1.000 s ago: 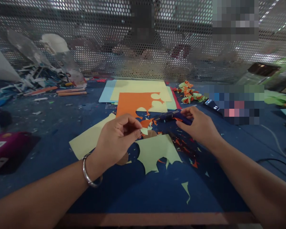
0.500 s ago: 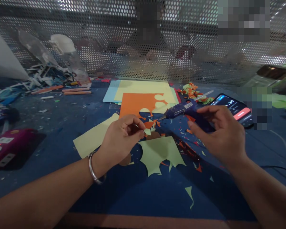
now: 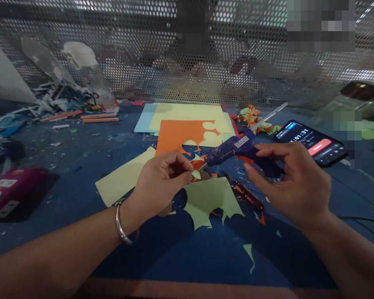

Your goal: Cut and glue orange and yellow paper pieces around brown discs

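Observation:
Between the thumb and fingertips of my left hand (image 3: 160,178) is a small pale green paper piece (image 3: 196,175). My right hand (image 3: 294,178) grips a dark blue hot glue gun (image 3: 229,150) by its handle, with a clear glue stick (image 3: 272,114) poking out of its back. The gun's nozzle points down-left and is at the paper piece; whether they touch I cannot tell. Below lies a pale green paper sheet (image 3: 205,199) with rounded cutouts. Beyond my left hand is an orange sheet (image 3: 177,135) with similar cutouts, and a pale yellow strip (image 3: 121,176) lies partly under the wrist.
A lit phone (image 3: 314,143) lies right of the glue gun. Paper scraps (image 3: 252,118) are heaped at the back right. Left are a bottle (image 3: 95,79), orange sticks (image 3: 99,119) and a magenta extension box (image 3: 12,191). A perforated metal panel (image 3: 127,62) stands behind.
My right hand has brought the glue gun's nozzle down and left to the paper piece, and the gun is more steeply tilted. My left hand has barely moved.

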Demonstrator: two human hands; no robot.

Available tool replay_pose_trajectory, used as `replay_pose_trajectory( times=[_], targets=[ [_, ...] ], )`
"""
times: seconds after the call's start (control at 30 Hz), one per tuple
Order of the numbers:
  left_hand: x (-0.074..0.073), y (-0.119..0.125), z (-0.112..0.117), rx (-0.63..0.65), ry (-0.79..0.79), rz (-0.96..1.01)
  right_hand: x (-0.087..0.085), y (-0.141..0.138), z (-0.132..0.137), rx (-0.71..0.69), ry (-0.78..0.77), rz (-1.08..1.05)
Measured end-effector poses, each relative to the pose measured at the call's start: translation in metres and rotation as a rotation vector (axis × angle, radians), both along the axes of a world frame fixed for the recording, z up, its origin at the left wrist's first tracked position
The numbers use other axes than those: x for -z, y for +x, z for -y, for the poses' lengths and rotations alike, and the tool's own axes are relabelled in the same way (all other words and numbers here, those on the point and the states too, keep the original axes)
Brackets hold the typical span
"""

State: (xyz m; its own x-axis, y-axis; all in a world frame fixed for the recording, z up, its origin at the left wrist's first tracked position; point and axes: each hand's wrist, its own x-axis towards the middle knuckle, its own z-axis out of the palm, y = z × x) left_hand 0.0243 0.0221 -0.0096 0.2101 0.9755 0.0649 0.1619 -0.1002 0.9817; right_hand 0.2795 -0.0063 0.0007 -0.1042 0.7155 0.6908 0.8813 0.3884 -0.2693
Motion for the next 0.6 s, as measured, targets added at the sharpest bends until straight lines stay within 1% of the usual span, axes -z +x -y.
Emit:
replay_pose_trajectory(
  times=[0.3,0.47,0.6],
  targets=[
    [-0.0023,0.0012,0.0031,0.013,-0.031,0.011,-0.0056,-0.003,0.0035,-0.012,0.033,0.077],
    [-0.0023,0.0013,0.0037,0.019,-0.03,-0.002,-0.0051,-0.002,0.0029,-0.002,0.038,0.092],
    [-0.002,0.0005,0.0043,0.03,-0.049,0.002,-0.0034,0.0003,0.001,-0.048,0.116,0.087]
  ],
)
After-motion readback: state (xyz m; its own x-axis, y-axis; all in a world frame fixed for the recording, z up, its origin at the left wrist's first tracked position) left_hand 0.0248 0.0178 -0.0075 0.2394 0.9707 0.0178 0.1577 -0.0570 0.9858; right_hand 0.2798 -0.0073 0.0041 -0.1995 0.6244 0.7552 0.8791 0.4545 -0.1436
